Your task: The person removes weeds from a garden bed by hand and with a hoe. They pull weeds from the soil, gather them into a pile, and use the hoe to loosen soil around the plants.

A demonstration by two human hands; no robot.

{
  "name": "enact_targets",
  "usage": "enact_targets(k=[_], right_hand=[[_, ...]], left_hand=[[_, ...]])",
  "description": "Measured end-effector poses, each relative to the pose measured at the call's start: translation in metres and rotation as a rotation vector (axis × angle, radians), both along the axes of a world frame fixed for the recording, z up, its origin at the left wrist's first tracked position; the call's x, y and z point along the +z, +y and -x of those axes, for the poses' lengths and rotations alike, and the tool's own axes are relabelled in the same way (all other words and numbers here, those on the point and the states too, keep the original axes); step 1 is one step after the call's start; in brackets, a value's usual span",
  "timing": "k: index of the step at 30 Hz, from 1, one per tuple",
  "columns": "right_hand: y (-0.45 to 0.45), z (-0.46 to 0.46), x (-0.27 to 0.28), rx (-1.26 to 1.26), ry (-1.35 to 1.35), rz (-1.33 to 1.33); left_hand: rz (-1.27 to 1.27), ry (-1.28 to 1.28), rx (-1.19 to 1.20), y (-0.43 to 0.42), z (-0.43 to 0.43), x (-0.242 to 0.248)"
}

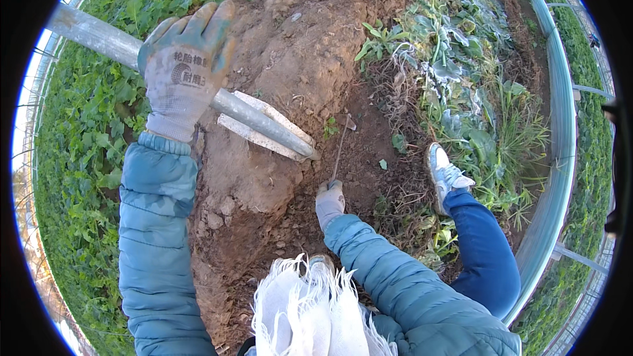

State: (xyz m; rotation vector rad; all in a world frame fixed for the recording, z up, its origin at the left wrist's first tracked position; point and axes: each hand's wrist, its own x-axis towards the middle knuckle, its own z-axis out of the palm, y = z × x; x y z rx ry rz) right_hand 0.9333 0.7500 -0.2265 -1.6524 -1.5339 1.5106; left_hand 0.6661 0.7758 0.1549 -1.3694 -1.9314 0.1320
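My left hand (pixel 185 71), in a grey knit glove with a worn blue-green coating and printed writing, lies across a galvanised metal pipe (pixel 264 121). Its fingers reach past the pipe, their tips partly hidden. The pipe's lower end meets the soil between two pale, rough strips (pixel 259 138). Lower down, my right hand (pixel 330 202), gloved too, grips a thin-handled hoe (pixel 339 151). The hoe's small blade (pixel 350 122) rests at the dark soil of a furrow (pixel 363 158), beside the raised earth bank.
Leafy green crops (pixel 99 109) grow at the left. Wilted, whitish leaves (pixel 447 69) and dry stems line the right side, where my shoe (pixel 447 173) stands. Beyond them runs a bluish plastic sheet (pixel 564 109) with metal tubes. White scarf fringe (pixel 316 301) hangs at my chest.
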Motion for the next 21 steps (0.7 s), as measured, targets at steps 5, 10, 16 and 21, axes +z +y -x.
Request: enact_targets(k=[5,10,16,21], right_hand=[[-0.018,-0.006,-0.01,0.28,-0.344,0.178],[-0.014,-0.036,-0.004,0.151,-0.012,0.342],[0.021,-0.033,0.024,-0.028,-0.012,0.497],[0.087,-0.041,0.076,-0.169,0.117,0.626]], left_hand=[[0.052,0.056,0.073,-0.001,0.0,-0.003],[0.056,0.048,0.115,0.002,-0.001,-0.001],[0.162,-0.085,0.291,0.0,-0.007,-0.003],[0.176,-0.121,0.287,-0.007,-0.004,-0.004]])
